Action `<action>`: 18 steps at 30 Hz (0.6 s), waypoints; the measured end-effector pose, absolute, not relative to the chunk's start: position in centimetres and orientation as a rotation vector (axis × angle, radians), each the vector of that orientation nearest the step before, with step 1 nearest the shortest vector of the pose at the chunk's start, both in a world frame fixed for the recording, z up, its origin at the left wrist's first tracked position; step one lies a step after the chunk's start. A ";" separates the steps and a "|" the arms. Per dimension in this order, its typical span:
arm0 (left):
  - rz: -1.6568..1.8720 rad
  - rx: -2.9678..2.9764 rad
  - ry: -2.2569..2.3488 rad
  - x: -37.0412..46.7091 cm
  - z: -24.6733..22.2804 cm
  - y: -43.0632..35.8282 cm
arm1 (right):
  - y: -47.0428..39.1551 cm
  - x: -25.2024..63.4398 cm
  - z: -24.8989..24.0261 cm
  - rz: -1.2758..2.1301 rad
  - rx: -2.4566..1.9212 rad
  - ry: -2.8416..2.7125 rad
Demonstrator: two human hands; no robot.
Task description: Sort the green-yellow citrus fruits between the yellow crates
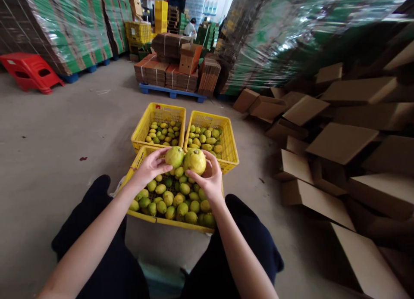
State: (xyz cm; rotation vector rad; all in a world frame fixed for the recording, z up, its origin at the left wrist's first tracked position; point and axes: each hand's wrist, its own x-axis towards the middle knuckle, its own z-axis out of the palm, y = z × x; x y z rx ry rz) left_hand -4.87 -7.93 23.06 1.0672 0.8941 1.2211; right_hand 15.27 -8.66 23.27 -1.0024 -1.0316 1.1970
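Note:
My left hand [152, 166] holds a greenish lemon [175, 157] between thumb and fingers. A larger, yellower lemon [195, 162] is gripped in my right hand [209, 175], side by side with the first. Both are raised over the near yellow crate [152, 219], which stands between my knees and holds many green and yellow lemons [168, 198]. Beyond it stand two more yellow crates, one on the left [141, 126] and one on the right [230, 137], each with lemons in the bottom.
Open cardboard boxes [343, 142] are heaped along the right. A blue pallet [173, 93] ahead carries bundled flat cartons [181, 79]. To the far left is a red stool [30, 72] beside wrapped green stacks [74, 27]. A person [190, 28] is in the background.

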 end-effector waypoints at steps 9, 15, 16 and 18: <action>1.007 0.790 0.820 -4.3 22.7 -8.2 | -8.2 14.3 22.2 1.403 -1.007 -0.931; 1.049 0.840 1.057 -3.1 22.1 -8.0 | -8.0 12.8 20.8 1.548 -1.014 -0.842; 1.094 0.882 1.053 -3.0 22.3 -8.0 | -8.0 12.8 20.7 1.512 -1.024 -0.858; 1.199 1.000 1.027 -2.9 22.7 -8.1 | -7.9 13.0 20.8 1.380 -1.043 -0.941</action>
